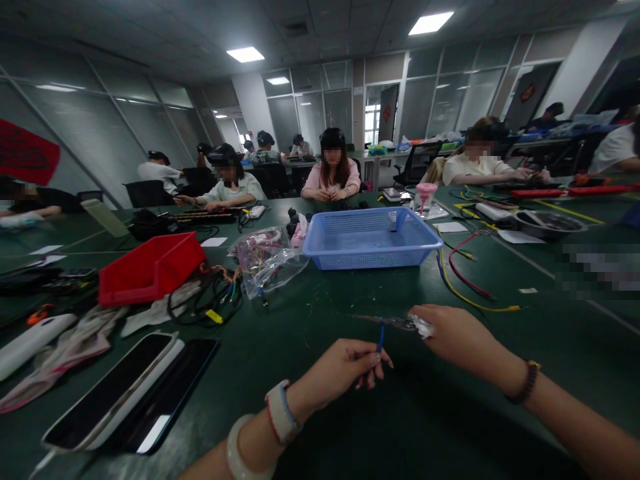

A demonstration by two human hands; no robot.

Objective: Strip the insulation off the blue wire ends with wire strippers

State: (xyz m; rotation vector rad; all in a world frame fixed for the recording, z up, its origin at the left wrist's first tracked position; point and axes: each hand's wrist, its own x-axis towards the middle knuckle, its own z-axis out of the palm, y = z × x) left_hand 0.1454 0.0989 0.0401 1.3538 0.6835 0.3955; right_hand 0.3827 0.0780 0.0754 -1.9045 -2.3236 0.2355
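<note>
My left hand point(350, 367) pinches a short blue piece point(381, 339), which stands up from between thumb and fingers. To its right, my right hand point(445, 330) is closed around a tool point(387, 322) with a white wrapping point(423, 325) at its grip. The tool's thin dark end points left, just above the blue piece; whether the two touch I cannot tell. Small scraps lie on the green table beyond my hands.
A blue basket point(373, 259) stands ahead, beside a clear bag of wires point(265, 260). At left are a red bin point(150, 267), cables point(215, 300) and two phones point(165, 387). Loose wires point(463, 297) lie at right. Several people sit across the table and beyond.
</note>
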